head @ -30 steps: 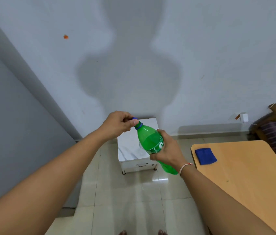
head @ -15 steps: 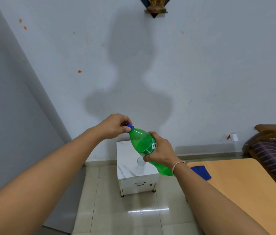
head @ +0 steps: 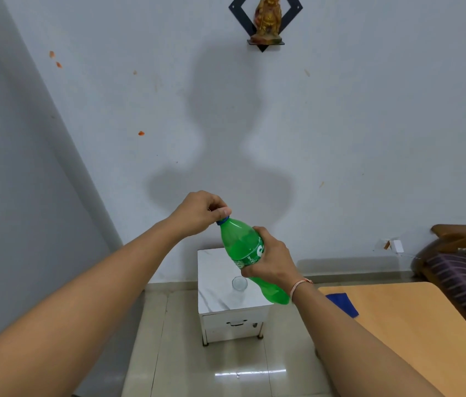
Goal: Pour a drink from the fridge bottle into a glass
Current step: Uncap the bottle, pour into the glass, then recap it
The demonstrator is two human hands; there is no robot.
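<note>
- Your right hand point(head: 271, 260) is wrapped tight around the middle of the green bottle point(head: 244, 250). The bottle is up in the air, out in front of you, and it leans so its top points to about 11 o'clock.
- Your left hand point(head: 201, 212) is curled closed over the blue cap point(head: 222, 221). Your fingers pinch the cap at the top of the bottle.
- The cap is on the bottle. I cannot tell if it is loose or tight.
- The glass point(head: 239, 283) stands on the small white table point(head: 214, 282) by the wall, under the bottle, at about 6 o'clock from it. The glass looks empty.
- A blue cloth point(head: 343, 303) lies on the wood table point(head: 397, 325) at about 4 o'clock from the bottle. It is well apart from the glass.
- Done, I think: you have the bottle out and in your hands, and the glass is ready.
- Left to do: twist the cap off, tip the bottle over the glass, and pour the drink in. No drink has gone in yet.
- Watch out: the drink may fizz when the cap comes off, so I would open it slowly.
</note>
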